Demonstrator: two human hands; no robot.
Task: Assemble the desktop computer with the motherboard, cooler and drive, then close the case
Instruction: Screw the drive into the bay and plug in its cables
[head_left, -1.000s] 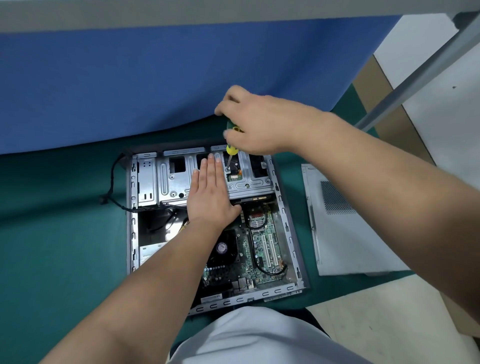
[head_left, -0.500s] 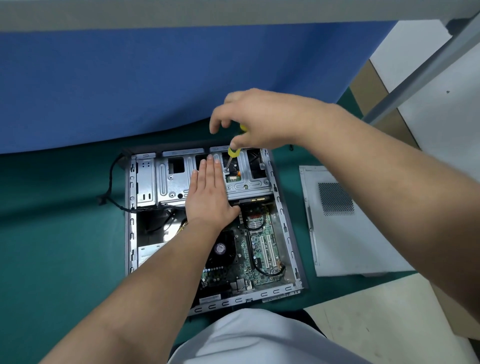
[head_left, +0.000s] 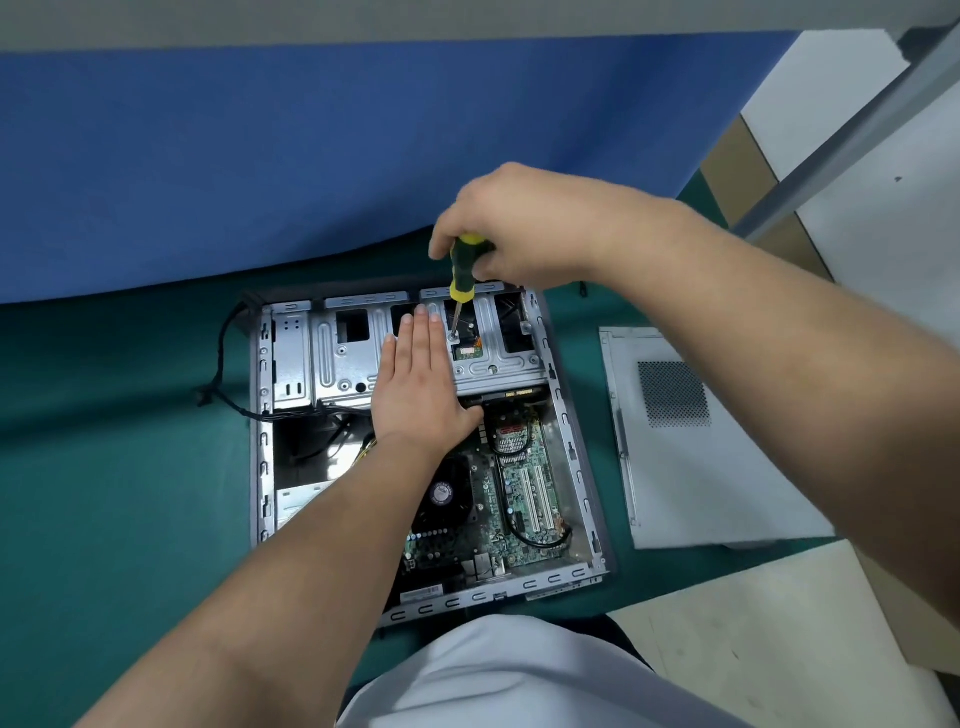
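Observation:
An open desktop case (head_left: 571, 441) lies flat on the green mat. Inside, the green motherboard (head_left: 524, 483) fills the near right, with the black cooler fan (head_left: 441, 493) beside my left forearm. A silver drive cage (head_left: 343, 358) spans the far end. My left hand (head_left: 415, 384) lies flat on the cage with straight fingers. My right hand (head_left: 514, 228) grips a yellow-and-black screwdriver (head_left: 464, 270) held upright. Its tip sits on a screw in the cage, just right of my left fingertips.
The grey side panel (head_left: 727, 478) with a vent grille lies on the mat to the right of the case. A black cable (head_left: 223, 358) loops out at the case's left. A blue cloth backdrop (head_left: 311, 156) rises behind; a metal frame leg (head_left: 852, 140) slants at upper right.
My right hand has re-gripped the screwdriver handle, and more of the handle shows now. My left hand stays flat on the drive cage.

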